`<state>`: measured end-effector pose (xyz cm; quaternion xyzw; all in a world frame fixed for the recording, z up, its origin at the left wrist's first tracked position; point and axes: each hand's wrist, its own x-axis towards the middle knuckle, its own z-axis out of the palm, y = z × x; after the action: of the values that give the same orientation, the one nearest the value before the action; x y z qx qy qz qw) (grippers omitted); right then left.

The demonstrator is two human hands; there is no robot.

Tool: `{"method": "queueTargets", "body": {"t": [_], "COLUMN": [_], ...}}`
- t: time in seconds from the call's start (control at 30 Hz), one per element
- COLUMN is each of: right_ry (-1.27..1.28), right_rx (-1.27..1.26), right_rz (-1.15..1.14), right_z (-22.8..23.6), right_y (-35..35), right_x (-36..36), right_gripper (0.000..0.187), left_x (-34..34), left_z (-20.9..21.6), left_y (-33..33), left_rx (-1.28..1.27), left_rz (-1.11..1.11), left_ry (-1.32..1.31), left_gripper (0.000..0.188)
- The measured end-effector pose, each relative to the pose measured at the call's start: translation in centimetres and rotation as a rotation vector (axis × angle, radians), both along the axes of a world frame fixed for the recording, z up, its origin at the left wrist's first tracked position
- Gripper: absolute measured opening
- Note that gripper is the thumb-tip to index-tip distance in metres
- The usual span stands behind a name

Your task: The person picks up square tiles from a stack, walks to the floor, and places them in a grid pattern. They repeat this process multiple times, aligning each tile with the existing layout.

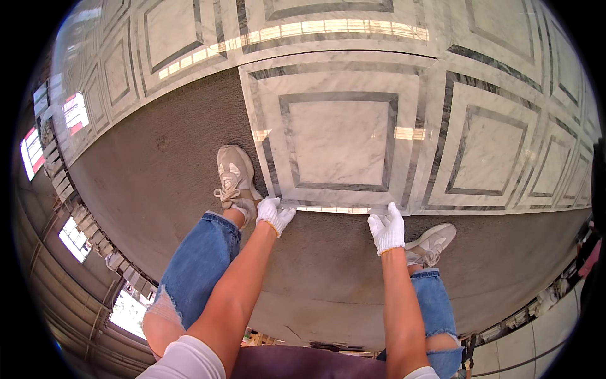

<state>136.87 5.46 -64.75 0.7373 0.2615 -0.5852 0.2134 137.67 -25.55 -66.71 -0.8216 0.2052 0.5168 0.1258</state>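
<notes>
A large polished marble floor tile, white with dark grey inlaid frames, lies before me, its near edge facing my feet. A thin dark gap runs along its far edge, beside the tiles beyond. My left hand, in a white knit glove, is closed on the near edge close to its left corner. Toward the right end of that edge my right hand, gloved the same way, grips with its thumb up against the tile. The fingertips under the edge are hidden.
Matching tiles lie to the right and beyond. Rough grey mortar-like floor spreads to the left and under me. My left shoe stands by the tile's left side, my right shoe near the right tile's edge. Stacked slabs line the far left.
</notes>
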Motion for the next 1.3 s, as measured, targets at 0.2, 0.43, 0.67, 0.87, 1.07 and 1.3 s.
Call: {"method": "queueTargets", "body": {"t": [0.2,0.43,0.67,0.87,1.07,1.3], "right_ry": [0.036,0.038,-0.009,0.113,0.308,0.479], "right_rx": [0.024,-0.012,-0.087,0.025,0.031,0.048], "right_rz": [-0.004,0.021,0.180,0.687,0.529,0.488], "right_z": [0.0,0.0,0.6,6.4,21.0,41.1], "right_y": [0.2,0.2,1.2,4.6,4.1,10.3], "right_x": [0.1,0.0,-1.0,-3.7,-7.9,-2.7], "right_gripper": [0.051,0.060,0.055,0.051,0.058,0.047], "left_x": [0.8,0.5,-1.2,-10.9,-15.0,-11.2], "left_z": [-0.1,-0.4,1.1,10.8,22.9,38.1], "left_y": [0.1,0.1,-0.4,2.9,10.3,10.8], "left_rx": [-0.100,-0.172,0.097,0.195,0.440,0.326], "left_rz": [-0.129,-0.023,-0.386,-0.846,-0.885,-1.789], "left_ry": [0.079,0.012,0.073,0.096,0.478,0.591], "left_gripper": [0.026,0.018,0.038,0.061,0.059,0.047]}}
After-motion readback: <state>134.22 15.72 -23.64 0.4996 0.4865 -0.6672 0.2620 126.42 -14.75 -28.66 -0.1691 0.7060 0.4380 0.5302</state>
